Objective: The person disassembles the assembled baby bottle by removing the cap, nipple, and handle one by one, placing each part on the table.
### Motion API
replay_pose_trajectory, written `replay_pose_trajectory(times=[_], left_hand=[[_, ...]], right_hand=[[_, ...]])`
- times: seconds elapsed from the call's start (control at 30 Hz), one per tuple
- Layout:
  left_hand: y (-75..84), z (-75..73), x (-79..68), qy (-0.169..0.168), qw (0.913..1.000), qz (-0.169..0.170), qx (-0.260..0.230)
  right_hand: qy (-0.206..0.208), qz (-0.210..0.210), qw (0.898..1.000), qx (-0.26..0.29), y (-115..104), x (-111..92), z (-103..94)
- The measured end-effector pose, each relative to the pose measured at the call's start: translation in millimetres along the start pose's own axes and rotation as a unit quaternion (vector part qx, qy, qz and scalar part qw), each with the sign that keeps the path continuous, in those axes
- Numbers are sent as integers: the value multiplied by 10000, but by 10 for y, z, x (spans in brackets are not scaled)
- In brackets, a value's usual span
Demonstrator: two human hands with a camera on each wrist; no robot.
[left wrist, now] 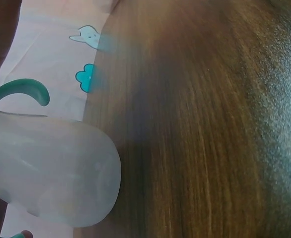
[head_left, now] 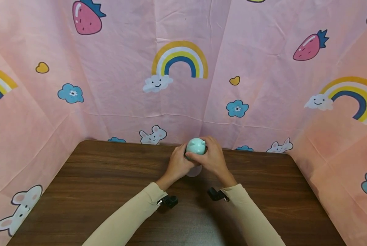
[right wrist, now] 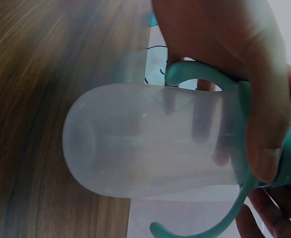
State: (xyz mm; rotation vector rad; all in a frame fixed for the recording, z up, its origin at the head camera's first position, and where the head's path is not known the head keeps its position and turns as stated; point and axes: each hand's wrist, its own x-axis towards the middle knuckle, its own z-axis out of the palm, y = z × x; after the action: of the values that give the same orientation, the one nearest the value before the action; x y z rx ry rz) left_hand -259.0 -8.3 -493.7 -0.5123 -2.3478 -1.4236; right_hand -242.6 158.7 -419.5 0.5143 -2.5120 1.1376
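Both hands hold a baby bottle near the far edge of the table. Its mint-green cap (head_left: pixel 196 146) is uppermost in the head view, and the frosted clear body (right wrist: pixel 135 141) points down toward the table. Whether its base touches the wood I cannot tell. Two curved green handles (right wrist: pixel 200 73) stick out from the bottle's collar. My left hand (head_left: pixel 178 161) grips the bottle from the left, partly hidden by the cap and the other hand. From the right, my right hand (head_left: pixel 214 157) curls round the cap and collar, its thumb lying across the front.
A dark wood-grain table (head_left: pixel 118 171) lies under the arms. Pink printed cloth (head_left: pixel 122 85) hangs along its back and both sides. Black wrist straps with small cameras sit at both sleeve cuffs (head_left: pixel 157 193).
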Motion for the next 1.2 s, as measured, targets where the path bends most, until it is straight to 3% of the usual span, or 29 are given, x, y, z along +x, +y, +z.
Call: replay_pose_trajectory(times=[0.03, 0.13, 0.27, 0.5, 1.07, 1.2], left_hand=[[-112, 44, 7, 61, 9999, 107, -36], [-142, 60, -8, 102, 9999, 94, -25], [184, -68, -52, -91, 9995, -296, 2], [294, -77, -75, -110, 9984, -496, 249], [296, -91, -19, -116, 9993, -283, 215], [281, -90, -22, -3, 9999, -50, 123]], right_hand=[[21, 41, 10000, 30, -4, -13, 7], [89, 253, 9996, 98, -8, -54, 33], [161, 576, 9982, 107, -23, -99, 57], [138, 818, 9965, -141, -47, -105, 104], [393, 74, 9984, -390, -37, -42, 68], [349, -46, 9986, -404, -16, -24, 53]])
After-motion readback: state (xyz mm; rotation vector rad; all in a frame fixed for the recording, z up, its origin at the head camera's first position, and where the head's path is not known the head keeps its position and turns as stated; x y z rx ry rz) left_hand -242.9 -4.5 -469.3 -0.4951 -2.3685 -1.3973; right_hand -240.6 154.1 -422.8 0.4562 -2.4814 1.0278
